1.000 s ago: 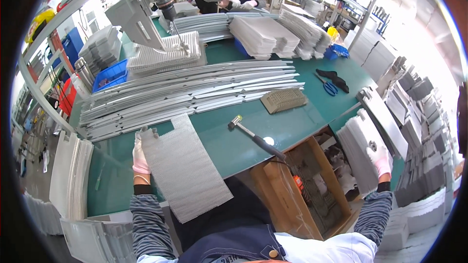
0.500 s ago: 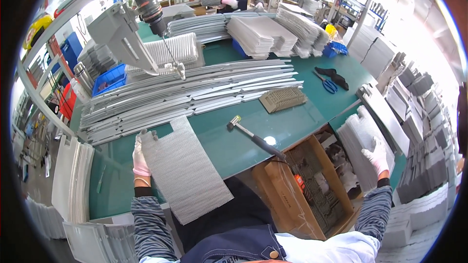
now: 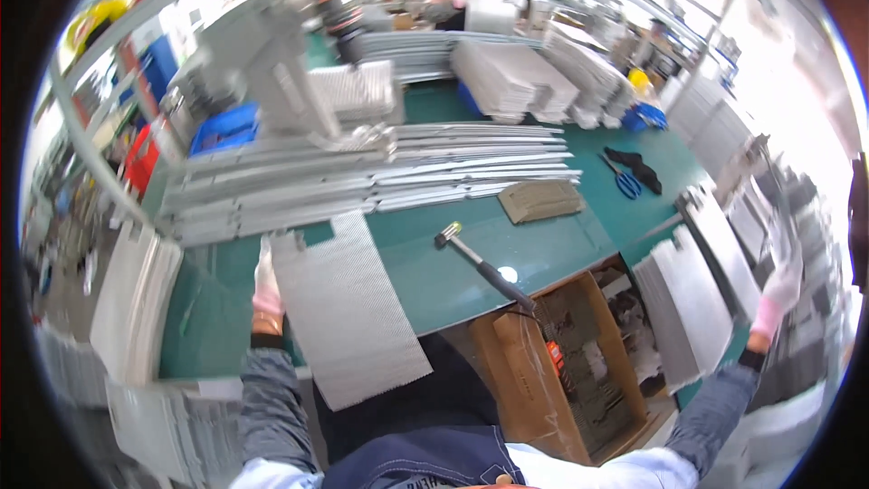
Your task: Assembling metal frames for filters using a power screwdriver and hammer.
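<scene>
Workbench (image 3: 407,272) with a green top spans the middle of the scene, and a heap of long grey metal strips (image 3: 380,172) runs left to right across it. Open cardboard box (image 3: 520,380) sits at the near edge, right of the person's lap, and beyond it to the right stands a stack of pale flat panels (image 3: 692,308).

Notched mesh panel (image 3: 353,317) lies on the near left of the bench, just right of the left hand (image 3: 267,285) and well left of the right hand (image 3: 778,290); the left is clearly the nearer. Its long axis runs far to near, the far end tipped slightly left, and the near end juts past the bench edge over the lap. Rubber-gripped hammer (image 3: 484,267) rests to the panel's right, apart from it.

Left hand, gloved, is closed on the panel's far left edge. Right hand, also gloved, is raised at the far right, past the stack, against a blurred grey upright shape (image 3: 780,195); I cannot tell whether its fingers are apart or clamped on that shape.
</scene>
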### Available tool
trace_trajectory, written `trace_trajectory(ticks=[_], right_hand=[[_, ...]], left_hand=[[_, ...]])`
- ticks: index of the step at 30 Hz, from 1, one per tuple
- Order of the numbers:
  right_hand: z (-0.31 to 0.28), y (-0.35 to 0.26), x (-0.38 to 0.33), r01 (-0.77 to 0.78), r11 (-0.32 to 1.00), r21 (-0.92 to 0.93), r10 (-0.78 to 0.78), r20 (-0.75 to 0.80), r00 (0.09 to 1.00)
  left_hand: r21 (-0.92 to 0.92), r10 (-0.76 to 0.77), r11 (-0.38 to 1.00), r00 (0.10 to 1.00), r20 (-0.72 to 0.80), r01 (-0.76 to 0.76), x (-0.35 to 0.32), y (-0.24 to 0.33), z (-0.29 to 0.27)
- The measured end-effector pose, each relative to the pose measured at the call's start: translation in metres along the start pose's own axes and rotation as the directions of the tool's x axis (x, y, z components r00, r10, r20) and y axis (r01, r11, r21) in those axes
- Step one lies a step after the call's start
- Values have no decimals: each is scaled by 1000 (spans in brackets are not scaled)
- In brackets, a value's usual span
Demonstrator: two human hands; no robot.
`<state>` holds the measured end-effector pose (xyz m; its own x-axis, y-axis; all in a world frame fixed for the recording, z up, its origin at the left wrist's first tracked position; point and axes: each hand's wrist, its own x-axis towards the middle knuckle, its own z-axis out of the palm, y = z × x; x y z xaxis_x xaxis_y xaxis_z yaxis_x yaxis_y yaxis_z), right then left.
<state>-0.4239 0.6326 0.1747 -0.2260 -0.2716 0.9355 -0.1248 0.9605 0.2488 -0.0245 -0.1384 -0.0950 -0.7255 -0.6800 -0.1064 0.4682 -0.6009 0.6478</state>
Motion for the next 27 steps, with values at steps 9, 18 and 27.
trace_trajectory(ticks=[9,18,27], right_hand=[[-169,-442,-25,-595,140,792,-519,570,637],[-163,-605,-131,-972,-222,77,-764,605,223],[-141,-619,-130,-963,-223,154,-761,589,271]], left_hand=[[58,34,998,998,47,-37,13,7,-10],[-377,117,926,927,357,29,4,10,-3],[-311,174,950,880,442,-31,6,12,-4]])
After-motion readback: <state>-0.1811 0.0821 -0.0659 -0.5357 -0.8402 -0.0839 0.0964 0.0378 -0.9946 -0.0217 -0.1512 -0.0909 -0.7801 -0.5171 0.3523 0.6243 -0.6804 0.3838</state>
